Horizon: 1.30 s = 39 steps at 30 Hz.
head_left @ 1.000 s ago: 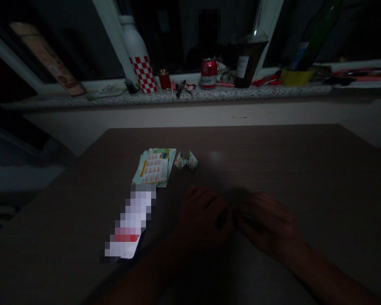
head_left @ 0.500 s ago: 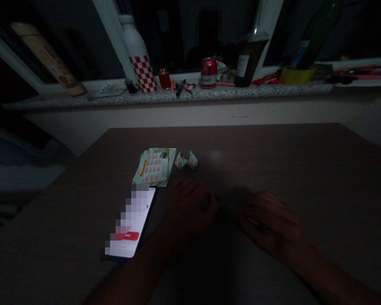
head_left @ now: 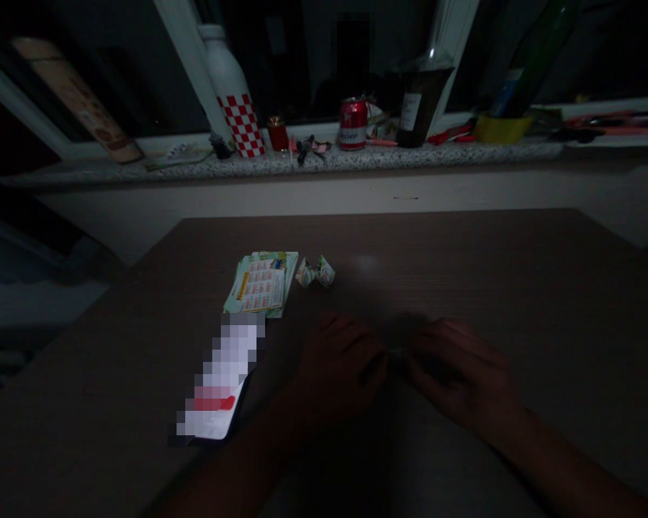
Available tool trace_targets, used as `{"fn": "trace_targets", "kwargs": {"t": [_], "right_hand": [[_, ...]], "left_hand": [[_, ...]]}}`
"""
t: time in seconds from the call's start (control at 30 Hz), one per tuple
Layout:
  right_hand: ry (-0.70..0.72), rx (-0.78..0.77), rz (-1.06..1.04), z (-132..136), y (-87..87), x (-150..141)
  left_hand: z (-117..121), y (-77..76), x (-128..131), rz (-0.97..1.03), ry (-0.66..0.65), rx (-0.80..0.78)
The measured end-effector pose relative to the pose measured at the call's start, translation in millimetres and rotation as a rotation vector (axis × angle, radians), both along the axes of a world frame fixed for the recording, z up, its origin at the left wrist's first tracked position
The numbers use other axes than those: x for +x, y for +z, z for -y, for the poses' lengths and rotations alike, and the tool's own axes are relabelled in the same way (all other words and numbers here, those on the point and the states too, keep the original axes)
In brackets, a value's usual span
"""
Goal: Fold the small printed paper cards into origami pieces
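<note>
Very dim light. My left hand (head_left: 339, 363) and my right hand (head_left: 456, 370) rest low over the brown table (head_left: 491, 266), fingertips almost meeting near the middle. Both have their fingers curled and pinched on something small and dark between them that I cannot make out. Just beyond my left hand lie two small folded paper pieces (head_left: 316, 273) and a stack of printed paper sheets (head_left: 262, 283). A lit phone (head_left: 221, 385) lies to the left of my left forearm.
A stone windowsill (head_left: 281, 164) runs behind the table. On it stand a red-and-white checkered bottle (head_left: 233, 93), a red can (head_left: 353, 124), a dark wine bottle (head_left: 418, 101), a yellow tape roll (head_left: 501, 129) and small clutter.
Half a second ago my left hand had drawn away to the left, a thin dark thing stretched between the hands. Now the hands have come back together.
</note>
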State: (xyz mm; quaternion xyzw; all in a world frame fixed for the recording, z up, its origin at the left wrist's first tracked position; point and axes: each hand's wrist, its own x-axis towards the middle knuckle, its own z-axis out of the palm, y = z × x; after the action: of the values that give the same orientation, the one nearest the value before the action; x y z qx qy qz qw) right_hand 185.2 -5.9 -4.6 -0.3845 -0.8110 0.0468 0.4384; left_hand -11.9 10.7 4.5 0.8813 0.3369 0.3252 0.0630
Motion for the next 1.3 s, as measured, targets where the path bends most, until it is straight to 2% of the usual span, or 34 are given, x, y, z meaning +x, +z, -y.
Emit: {"fn": "trace_targets", "kwargs": {"t": [0.33,0.63,0.8,0.97,1.17,1.3], "right_hand": [[-0.102,0.101,0.031,1,1.1,-1],[-0.283,0.053,0.024,-13,1.2,28],[-0.203,-0.045,-0.002,-7,0.1,20],[-0.253,-0.095,-0.058,-2,-2.4,14],[-0.038,-0.092,-0.101,-3,2.2,15],[-0.059,-0.113,-0.14,-4,1.8,16]], "left_hand": [[0,-1.9,4,0.08,-0.086,0.112],[1,8.4,-6,0.2,-0.049,0.066],[2,10.2,-6,0.203,0.013,0.005],[2,7.1,-6,0.214,0.015,-0.057],[0,5.2,-9,0.236,-0.014,-0.192],[-2,7.6,-13,0.284,0.009,-0.289]]}}
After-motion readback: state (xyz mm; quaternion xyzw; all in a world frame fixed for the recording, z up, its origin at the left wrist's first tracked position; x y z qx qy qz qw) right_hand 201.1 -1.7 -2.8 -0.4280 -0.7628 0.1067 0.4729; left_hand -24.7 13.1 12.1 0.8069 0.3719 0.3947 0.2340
